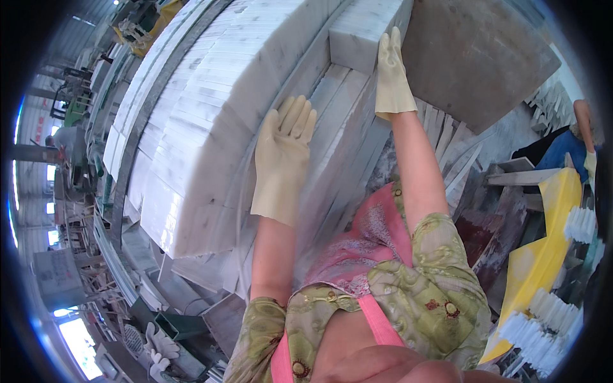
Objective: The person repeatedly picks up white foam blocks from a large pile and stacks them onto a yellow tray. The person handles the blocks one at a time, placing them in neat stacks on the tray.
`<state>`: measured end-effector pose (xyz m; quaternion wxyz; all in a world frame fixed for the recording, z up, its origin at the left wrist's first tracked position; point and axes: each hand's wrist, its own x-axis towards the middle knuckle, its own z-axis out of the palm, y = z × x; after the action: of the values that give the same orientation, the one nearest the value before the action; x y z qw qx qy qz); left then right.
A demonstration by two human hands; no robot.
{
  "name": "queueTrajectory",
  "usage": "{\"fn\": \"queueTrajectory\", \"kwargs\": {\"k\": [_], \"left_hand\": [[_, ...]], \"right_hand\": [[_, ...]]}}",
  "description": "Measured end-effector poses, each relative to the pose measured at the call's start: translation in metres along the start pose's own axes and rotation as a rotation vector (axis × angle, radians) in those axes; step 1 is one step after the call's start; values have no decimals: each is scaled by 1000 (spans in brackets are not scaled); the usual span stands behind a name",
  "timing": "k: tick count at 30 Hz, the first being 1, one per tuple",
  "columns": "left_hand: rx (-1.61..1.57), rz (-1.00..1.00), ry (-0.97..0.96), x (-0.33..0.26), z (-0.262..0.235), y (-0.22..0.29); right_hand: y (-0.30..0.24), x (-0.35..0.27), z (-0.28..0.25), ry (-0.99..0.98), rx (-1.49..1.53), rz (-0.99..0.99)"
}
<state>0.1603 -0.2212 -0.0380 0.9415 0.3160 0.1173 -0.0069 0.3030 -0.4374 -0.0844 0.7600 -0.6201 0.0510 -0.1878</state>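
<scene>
Both my hands wear cream rubber gloves. My right hand (393,80) lies flat with fingers stretched along the right end of a grey-veined white marble block (359,43), seemingly touching it. Below that block run long pale stone strips (338,96). My left hand (281,166) is open, fingers extended, over the left edge of these strips, close to a big stack of upright marble slabs (198,134). Nothing shows in its palm; whether it touches the stone I cannot tell.
A large brown-grey slab (476,60) stands at the far right. Narrow stone offcuts (456,150) lie beneath it. A yellow angular piece (539,262) and bundled white strips (543,329) are on the right, near a co-worker (565,153). White gloves (159,345) hang at lower left.
</scene>
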Motion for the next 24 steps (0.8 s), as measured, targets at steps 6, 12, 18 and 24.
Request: {"fn": "queueTrajectory", "kwargs": {"k": [6,12,18,24], "left_hand": [[210,-8,76,-4,-1,4],[261,11,-1,-19,-13,-9],[382,58,-18,-47,-34,-25],[512,-12,-89,-122,-53,-74]], "right_hand": [[-3,-3,8,0,-63,-21],[-8,-8,-17,-63,-261,-86],[-2,-149,-231,-3,-1003,-200],[62,-582,-415,-248,-1606,1036]]}}
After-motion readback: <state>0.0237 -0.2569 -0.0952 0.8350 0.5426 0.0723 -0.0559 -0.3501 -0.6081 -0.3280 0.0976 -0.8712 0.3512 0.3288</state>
